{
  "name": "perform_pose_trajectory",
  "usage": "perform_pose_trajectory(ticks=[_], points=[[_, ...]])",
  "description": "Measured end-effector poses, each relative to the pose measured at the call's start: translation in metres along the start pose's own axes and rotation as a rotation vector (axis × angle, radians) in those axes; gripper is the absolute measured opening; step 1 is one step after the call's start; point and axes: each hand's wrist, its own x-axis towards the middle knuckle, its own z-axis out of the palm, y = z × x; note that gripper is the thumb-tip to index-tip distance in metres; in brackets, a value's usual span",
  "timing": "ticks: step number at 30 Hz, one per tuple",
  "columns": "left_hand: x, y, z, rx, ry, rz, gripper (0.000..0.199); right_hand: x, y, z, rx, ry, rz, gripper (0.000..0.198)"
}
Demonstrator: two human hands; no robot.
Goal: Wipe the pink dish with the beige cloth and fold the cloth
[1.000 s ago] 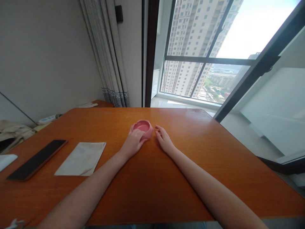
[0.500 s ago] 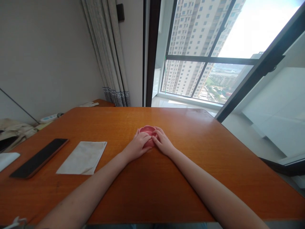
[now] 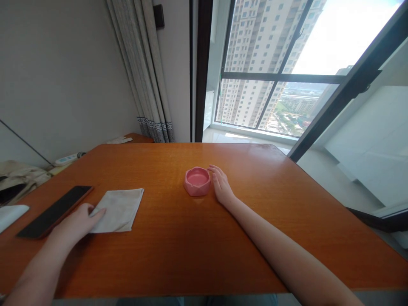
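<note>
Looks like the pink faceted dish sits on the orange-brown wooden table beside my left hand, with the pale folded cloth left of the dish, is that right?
Not quite. The head view shows your right hand beside the pink faceted dish; your left hand is at the pale folded cloth. The dish does sit on the wooden table, with the cloth to its left.
</note>
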Motion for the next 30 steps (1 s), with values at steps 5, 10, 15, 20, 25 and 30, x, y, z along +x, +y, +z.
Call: perform_pose_trajectory(ticks=[5,10,15,20,25,30], points=[[-0.015,0.047,-0.008,-0.235,-0.049,0.054,0.027,0.002,-0.015,-0.015,-0.040,0.104,-0.011,0.029],[-0.046,0.148,-0.044,-0.499,-0.212,0.490,0.022,0.000,-0.059,-0.032,0.243,-0.214,-0.018,0.049],[-0.055,0.233,-0.052,-0.855,-0.460,0.735,0.027,-0.002,-0.077,-0.041,0.581,-0.699,0.233,0.050],[-0.027,0.267,0.010,-1.107,-0.015,0.371,0.029,0.008,-0.054,-0.051,0.469,-0.027,0.350,0.025],[-0.020,0.263,0.066,-0.818,-0.085,0.412,0.041,0.005,-0.051,-0.043,-0.189,-0.102,-0.206,0.019],[-0.024,0.261,0.071,-0.730,-0.100,0.451,0.046,-0.003,-0.054,-0.012,-0.449,-0.362,-0.359,0.026]])
